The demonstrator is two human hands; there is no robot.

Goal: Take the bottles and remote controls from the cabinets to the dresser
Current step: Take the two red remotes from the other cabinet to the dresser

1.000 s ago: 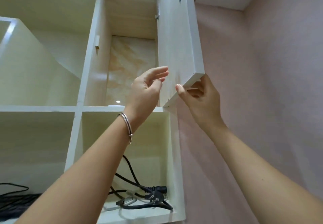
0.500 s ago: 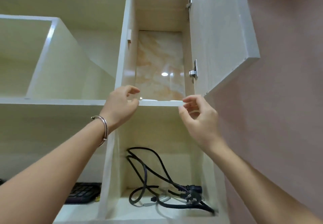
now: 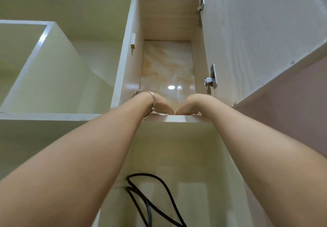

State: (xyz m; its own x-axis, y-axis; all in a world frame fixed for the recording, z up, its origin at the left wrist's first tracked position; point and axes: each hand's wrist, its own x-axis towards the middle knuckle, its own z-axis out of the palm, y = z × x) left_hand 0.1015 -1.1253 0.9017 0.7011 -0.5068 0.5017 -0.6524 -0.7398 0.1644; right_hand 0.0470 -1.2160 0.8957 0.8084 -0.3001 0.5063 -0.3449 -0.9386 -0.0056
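Reaching into upper cabinet (image 3: pixel 166 14), left hand (image 3: pixel 162 105) and right hand (image 3: pixel 189 105) side by side; fingers hidden, grip unclear; contents unseen.

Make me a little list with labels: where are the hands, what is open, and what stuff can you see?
left hand: reaching over the shelf edge into the upper cabinet, fingers hidden
right hand: beside it, also over the shelf edge, fingers hidden
bracelet: silver, on the left wrist
cabinet door: swung open to the right
hinges: metal, on the door side
black cable: in the compartment below
bottles or remotes: none visible from this angle
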